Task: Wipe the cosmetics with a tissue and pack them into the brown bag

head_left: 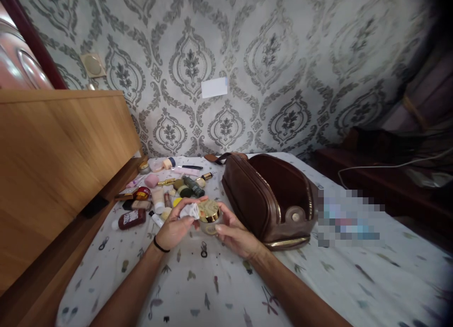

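My right hand (235, 230) grips a cosmetic jar (208, 217) with a gold-rimmed lid, holding it upright above the patterned sheet. A crumpled white cloth or tissue (190, 211) is pinched in my left hand (175, 228) and lies against the left side of the jar's lid. A black band circles my left wrist. Right of my hands sits a brown leather toiletry bag (244, 199), its zipped top gaping and its dark interior showing. Beyond my left hand lie several cosmetics, among them a dark green bottle (194, 185) and a cream tube (158, 198).
A dark red bottle (131, 219) with a white label lies at the left of the patterned sheet (198, 289). A wooden cabinet (63, 176) borders the left side. The patterned wall (226, 48) closes off the back. A white cable (389, 167) runs along the right.
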